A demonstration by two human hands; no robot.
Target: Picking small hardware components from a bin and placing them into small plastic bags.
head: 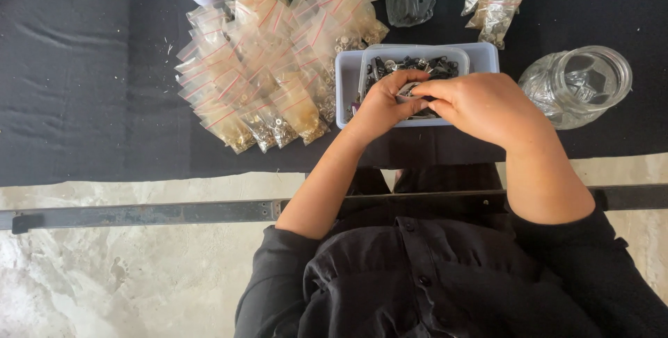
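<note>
Black shirt sleeves frame both hands, which meet over a small tray of dark metal parts.

Left hand (pixel 381 105) and right hand (pixel 480 105) are curled narrow, fingertips pinched together on a small dark metal piece (pixel 410 92); it sits right between the two hands, mostly hidden by the fingers, just above the clear inner tray (pixel 415 53) nested in the pale blue tub (pixel 346 74). Left of the tub a heap of small zip bags (pixel 261 67) fans out on the dark worktop (pixel 83 81); a glass jar (pixel 581 84) lies on its side at the right. As a judgement: the piece is tiny and gripped only at the fingertips, so a slip could drop it among the look-alike parts below, and the right forearm, close to the jar, could nudge it rolling.
</note>
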